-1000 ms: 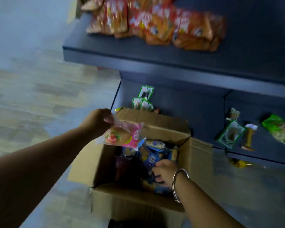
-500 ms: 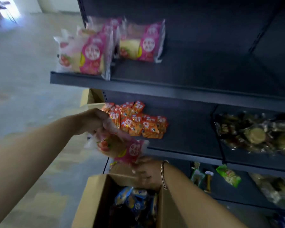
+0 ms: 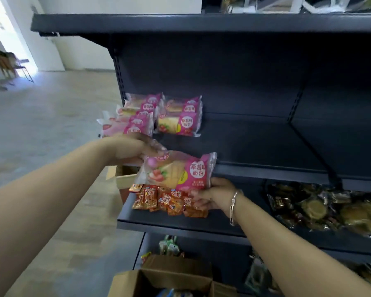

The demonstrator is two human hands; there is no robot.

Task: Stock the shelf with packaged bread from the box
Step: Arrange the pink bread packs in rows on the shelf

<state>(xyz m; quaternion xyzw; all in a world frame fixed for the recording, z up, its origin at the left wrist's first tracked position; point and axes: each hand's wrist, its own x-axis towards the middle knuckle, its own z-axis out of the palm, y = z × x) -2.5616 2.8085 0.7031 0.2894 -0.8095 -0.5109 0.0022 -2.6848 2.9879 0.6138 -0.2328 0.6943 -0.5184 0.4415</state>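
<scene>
Both bare forearms reach up from the bottom of the frame toward its centre. The left arm enters from the lower left, and the left hand (image 3: 135, 150) sits just left of centre, palm down, fingers curled over the top left end of a bread packet (image 3: 176, 171). The right arm comes from the lower right, with a bracelet (image 3: 234, 205) at the wrist. The right hand (image 3: 212, 195) grips the packet's lower right corner, thumb seemingly on top, though the fingers are blurred.
</scene>
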